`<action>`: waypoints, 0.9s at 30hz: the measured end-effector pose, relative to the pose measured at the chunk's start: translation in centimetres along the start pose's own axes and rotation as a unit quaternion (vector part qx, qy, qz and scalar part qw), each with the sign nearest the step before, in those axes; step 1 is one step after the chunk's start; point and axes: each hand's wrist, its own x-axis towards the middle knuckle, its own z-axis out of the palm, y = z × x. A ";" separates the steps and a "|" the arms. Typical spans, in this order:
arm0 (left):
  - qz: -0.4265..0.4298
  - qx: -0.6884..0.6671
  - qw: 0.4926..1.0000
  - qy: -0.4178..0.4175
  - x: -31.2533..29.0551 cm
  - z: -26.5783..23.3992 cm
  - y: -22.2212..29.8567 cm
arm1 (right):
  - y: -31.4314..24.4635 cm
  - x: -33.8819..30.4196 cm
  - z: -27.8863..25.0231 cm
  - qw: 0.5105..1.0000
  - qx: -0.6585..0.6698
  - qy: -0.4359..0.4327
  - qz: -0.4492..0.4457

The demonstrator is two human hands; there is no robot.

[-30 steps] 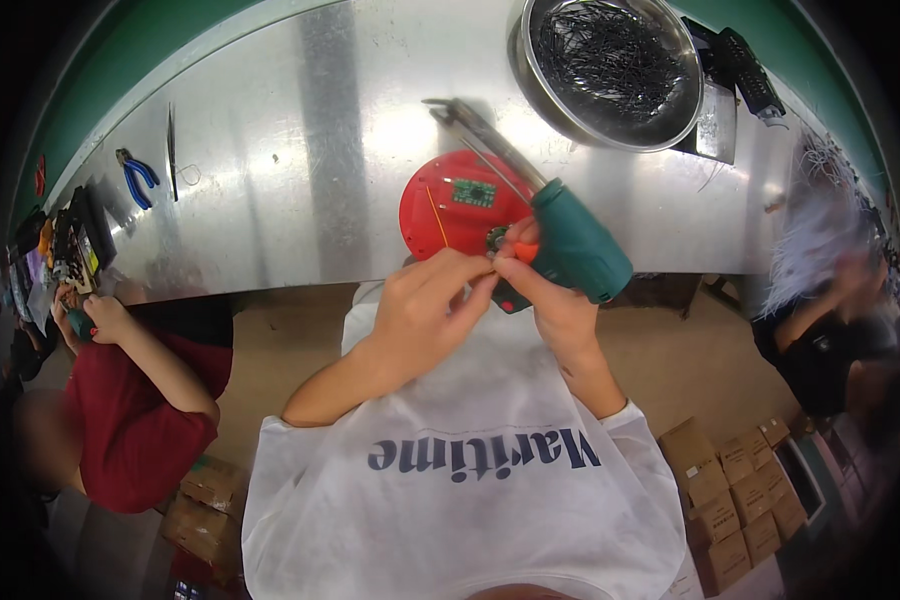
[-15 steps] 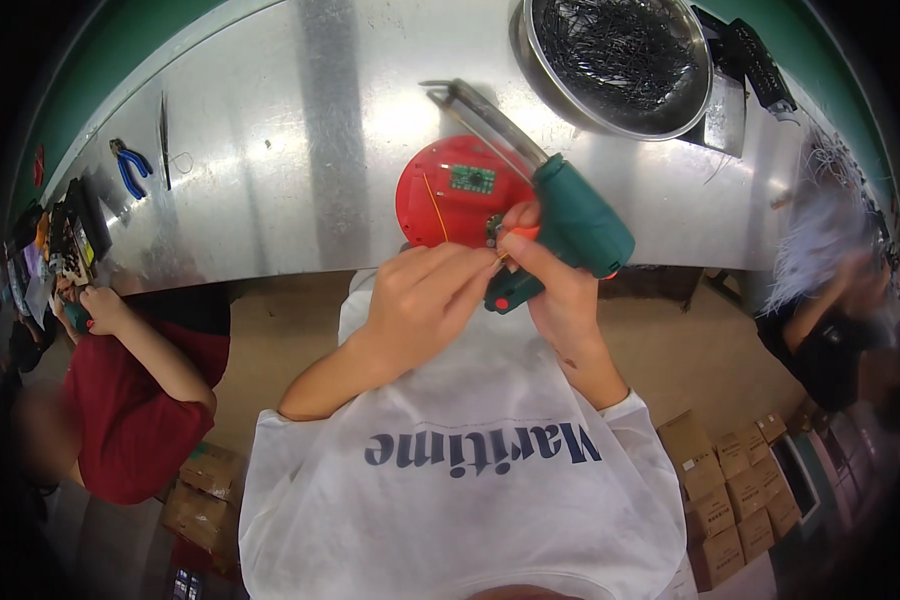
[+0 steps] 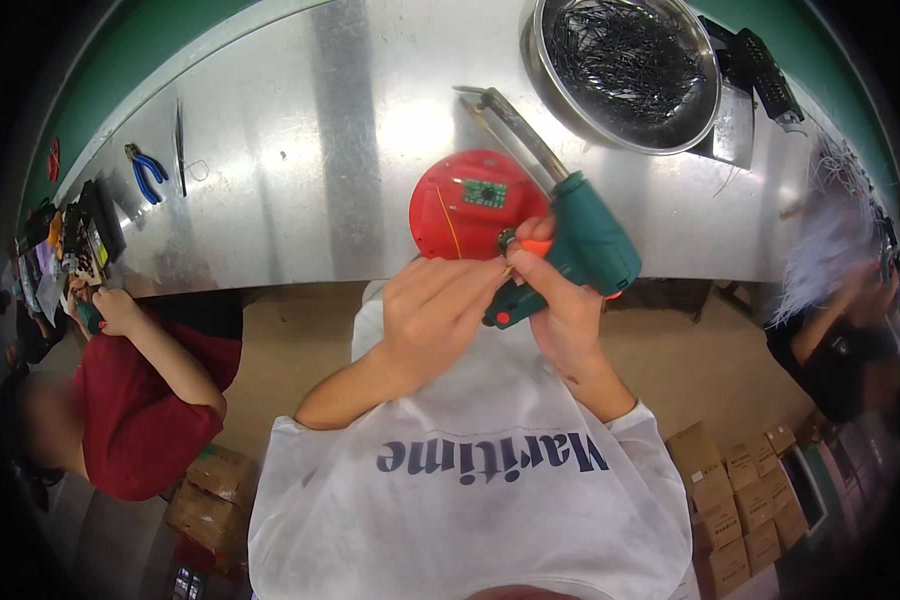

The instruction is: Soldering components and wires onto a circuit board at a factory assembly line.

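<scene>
My right hand [image 3: 567,305] is wrapped around a green soldering gun [image 3: 602,230] with an orange trigger, its metal tip pointing up and left. By the same hand's fingertips shows a small round green part [image 3: 508,238], partly covered. My left hand [image 3: 430,315] is closed in a pinch, its fingertips meeting those of the right. A thin yellow wire [image 3: 450,213] runs down to the left hand's knuckles, and a yellowish end shows at its fingertips. Behind both hands a round red plate [image 3: 432,225] lies at the table's near edge, bearing a green circuit board [image 3: 485,193].
A metal bowl of black wires [image 3: 630,70] stands at the far right of the metal table [image 3: 270,220]. Blue-handled cutters [image 3: 146,175] lie at the left. Another person in red [image 3: 150,410] works at left, another at right by white wires [image 3: 820,240].
The whole view has shifted slightly, so everything sits a little lower and further right. Both hands keep nearly the same grip, fingertips together.
</scene>
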 end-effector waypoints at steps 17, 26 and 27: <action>-0.138 -0.065 0.985 0.078 2.0 1.7 -2.5 | -2.8 -3.4 -8.1 0.959 -0.272 -0.038 -0.072; -0.154 -0.071 0.982 0.081 2.2 1.7 -2.3 | -2.8 -3.3 -8.2 0.943 -0.327 -0.002 -0.058; -0.159 -0.071 0.982 0.077 2.3 1.6 -2.2 | -2.9 -3.3 -8.0 0.947 -0.315 0.000 -0.060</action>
